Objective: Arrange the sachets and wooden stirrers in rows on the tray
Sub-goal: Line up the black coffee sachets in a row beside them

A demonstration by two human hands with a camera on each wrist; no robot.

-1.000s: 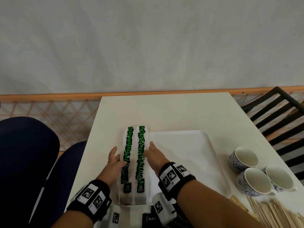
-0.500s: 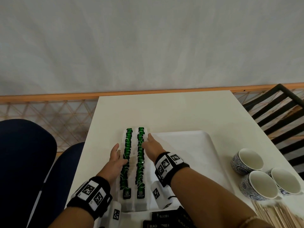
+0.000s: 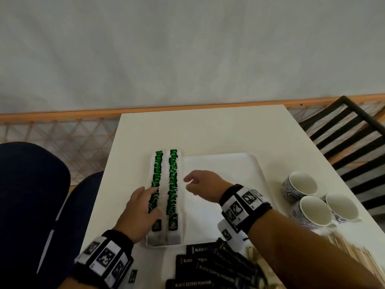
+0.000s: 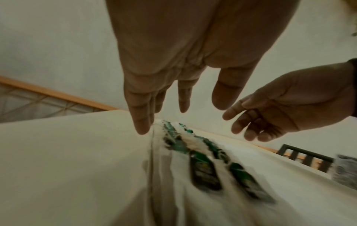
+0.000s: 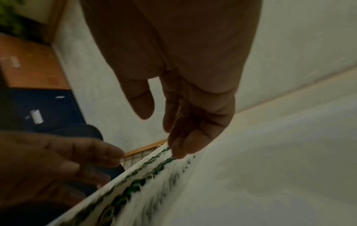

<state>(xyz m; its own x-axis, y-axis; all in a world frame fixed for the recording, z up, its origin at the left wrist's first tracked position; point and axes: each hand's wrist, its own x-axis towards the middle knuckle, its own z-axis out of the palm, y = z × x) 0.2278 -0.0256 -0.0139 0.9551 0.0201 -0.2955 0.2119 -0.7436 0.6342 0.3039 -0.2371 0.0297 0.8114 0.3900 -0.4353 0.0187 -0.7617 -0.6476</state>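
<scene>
Our left hand rests flat on the green sachets, holding nothing. Our right hand hangs loose and empty just beside them, over the tray. The rows run away from us. The black sachets lie nearest our right hand.

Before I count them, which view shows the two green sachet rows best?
The head view: both green sachet rows run full length along the tray, partly under the left hand. The left wrist view shows blurred near ends; the right wrist view, a blurred edge-on streak.
</scene>
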